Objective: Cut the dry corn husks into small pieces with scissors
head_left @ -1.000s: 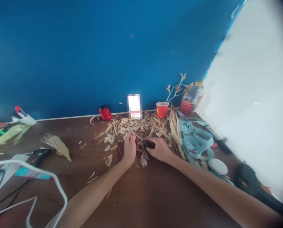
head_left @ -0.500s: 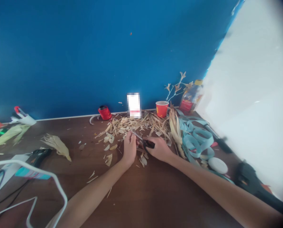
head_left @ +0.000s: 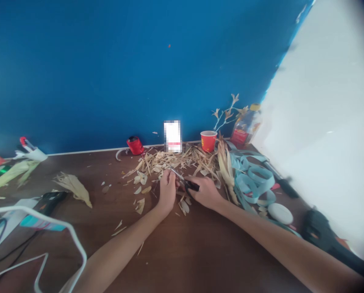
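My right hand point(head_left: 205, 192) is closed on black-handled scissors point(head_left: 185, 182), whose blades point up and left toward my left hand point(head_left: 167, 190). The fingers of my left hand are pinched together on a small piece of dried corn husk, too small to see clearly, right at the blades. Both hands rest on the brown table point(head_left: 175, 252) at the near edge of a heap of husk strips point(head_left: 172, 160). Cut petal-shaped husk pieces point(head_left: 140, 191) lie to the left of and between my hands.
A red paper cup point(head_left: 208, 141), a red spool point(head_left: 135, 145) and a dry twig stand by the blue wall. Light blue ribbon point(head_left: 253, 181), a white disc point(head_left: 280, 213) and a black tool point(head_left: 325, 238) lie right. Corn husks point(head_left: 73, 186), cables and a white wire frame point(head_left: 38, 240) lie left.
Hands and scissors stay almost in place; the view shifts slightly up and back down.
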A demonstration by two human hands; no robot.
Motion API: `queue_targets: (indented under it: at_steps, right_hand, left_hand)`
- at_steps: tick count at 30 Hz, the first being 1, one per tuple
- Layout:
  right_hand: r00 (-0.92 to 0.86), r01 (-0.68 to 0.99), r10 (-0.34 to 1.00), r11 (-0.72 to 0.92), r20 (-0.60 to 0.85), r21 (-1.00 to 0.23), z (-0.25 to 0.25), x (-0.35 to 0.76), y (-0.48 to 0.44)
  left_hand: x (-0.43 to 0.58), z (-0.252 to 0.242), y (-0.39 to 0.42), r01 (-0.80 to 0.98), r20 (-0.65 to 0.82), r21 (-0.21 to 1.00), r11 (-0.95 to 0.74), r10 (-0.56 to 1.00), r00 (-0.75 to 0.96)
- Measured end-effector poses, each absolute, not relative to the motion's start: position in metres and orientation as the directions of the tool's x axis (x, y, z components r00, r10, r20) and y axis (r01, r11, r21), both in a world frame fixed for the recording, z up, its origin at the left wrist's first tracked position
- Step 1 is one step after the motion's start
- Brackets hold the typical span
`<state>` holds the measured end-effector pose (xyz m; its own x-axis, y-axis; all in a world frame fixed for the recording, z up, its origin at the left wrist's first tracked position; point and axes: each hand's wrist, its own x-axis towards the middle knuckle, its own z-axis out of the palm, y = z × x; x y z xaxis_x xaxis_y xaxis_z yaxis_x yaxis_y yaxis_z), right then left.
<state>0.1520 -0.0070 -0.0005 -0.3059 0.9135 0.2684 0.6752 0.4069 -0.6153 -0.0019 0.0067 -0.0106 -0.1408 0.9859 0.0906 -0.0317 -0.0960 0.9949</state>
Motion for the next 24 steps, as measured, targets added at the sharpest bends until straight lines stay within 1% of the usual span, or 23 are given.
queue_targets:
  at_steps: [3,8,11,17,22,24]
  right_hand:
    - [-0.298,0.686,0.917,0.399,0.265,-0.609,-0.0007,0.1522,-0.0069]
    - [-0.295,0.695,0.913,0.406,0.280,-0.593,-0.0031,0.1519,-0.0061]
    - [-0.242,0.688,0.919,0.388,0.310,-0.614,-0.0045,0.1515,-0.0051]
    - [-0.113,0.653,0.934,0.327,0.338,-0.683,-0.0053,0.1523,-0.0029]
    - [-0.096,0.653,0.938,0.312,0.333,-0.690,-0.0066,0.1530,-0.0027]
    - [-0.106,0.659,0.933,0.325,0.343,-0.679,-0.0064,0.1528,-0.0031]
  left_hand:
    - [-0.0019,-0.0088,0.0060,-0.030,0.101,0.994,-0.106,0.985,-0.141]
    - [-0.0035,-0.0062,0.0037,0.047,0.149,0.988,-0.144,0.982,-0.119]
    - [-0.0033,-0.0066,0.0040,0.058,0.166,0.985,-0.160,0.978,-0.124]
    - [-0.0022,-0.0084,0.0067,0.033,0.143,0.990,-0.140,0.978,-0.151]
    - [-0.0042,-0.0097,0.0068,0.079,0.136,0.989,-0.125,0.980,-0.145]
    - [-0.0044,-0.0109,0.0071,0.066,0.137,0.989,-0.129,0.980,-0.144]
